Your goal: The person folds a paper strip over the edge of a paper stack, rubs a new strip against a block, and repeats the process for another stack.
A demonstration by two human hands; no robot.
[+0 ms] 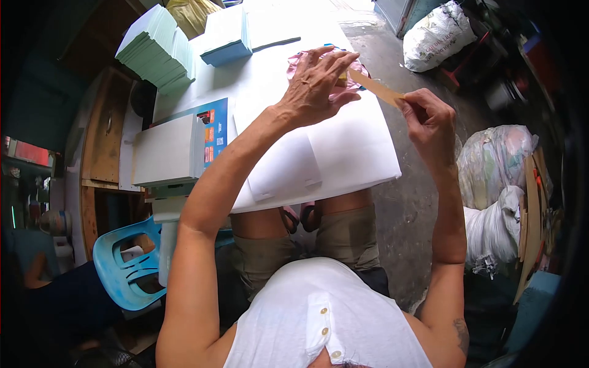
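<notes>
In my right hand [429, 119], thumb and fingers pinch one end of a flat tan strip [381, 91], which looks like tape or brown paper. The strip slants up and left towards my left hand [322, 83], where its far end is partly hidden by the fingers. My left hand hovers with fingers spread and thumb apart, above a pink bundled cloth [294, 64] near the table's far right edge. A small yellowish patch shows beneath its fingers; what it is I cannot make out. A folded white sheet [285, 165] lies nearest me on the white table [362, 150].
Stacks of pale green sheets [156, 52], a blue-edged pile [226, 37] and a thick grey-white stack [165, 150] stand on the left. A dark thin strip [276, 44] lies at the back. A blue plastic chair [126, 264] is at left; stuffed bags [497, 159] stand at right.
</notes>
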